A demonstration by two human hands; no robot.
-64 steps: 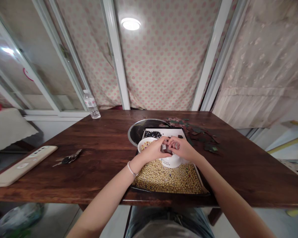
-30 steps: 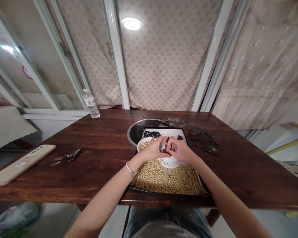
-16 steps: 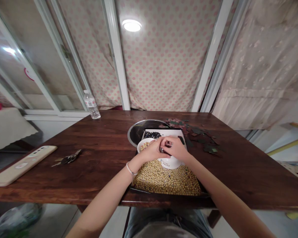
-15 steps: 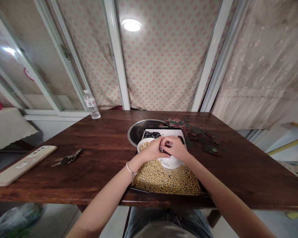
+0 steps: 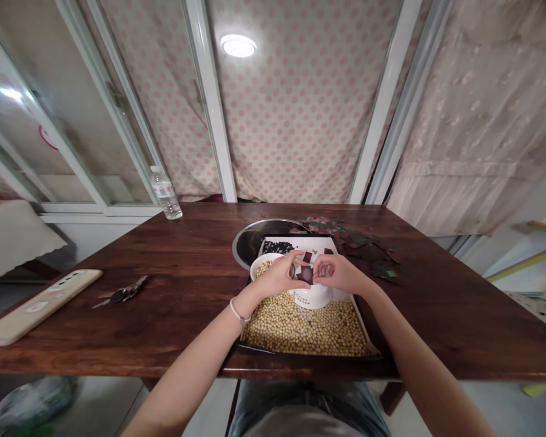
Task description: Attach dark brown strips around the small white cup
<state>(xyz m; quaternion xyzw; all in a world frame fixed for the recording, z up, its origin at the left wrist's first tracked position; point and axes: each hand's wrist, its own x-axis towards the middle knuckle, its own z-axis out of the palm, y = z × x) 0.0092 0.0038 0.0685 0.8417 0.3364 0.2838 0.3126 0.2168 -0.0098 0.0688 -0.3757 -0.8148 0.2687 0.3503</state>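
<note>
Left hand [image 5: 277,276], right hand [image 5: 339,273] parted | grips half open | dark square [image 5: 306,274] between, hold unclear

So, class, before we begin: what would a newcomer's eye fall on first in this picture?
The eye goes first to the heap of soybeans filling a black tray at the middle of the dark wooden table. Just above them, the left hand and right hand meet over a white cup, a dark square scrap between them. Beyond the table hangs pink polka-dot cloth.
</note>
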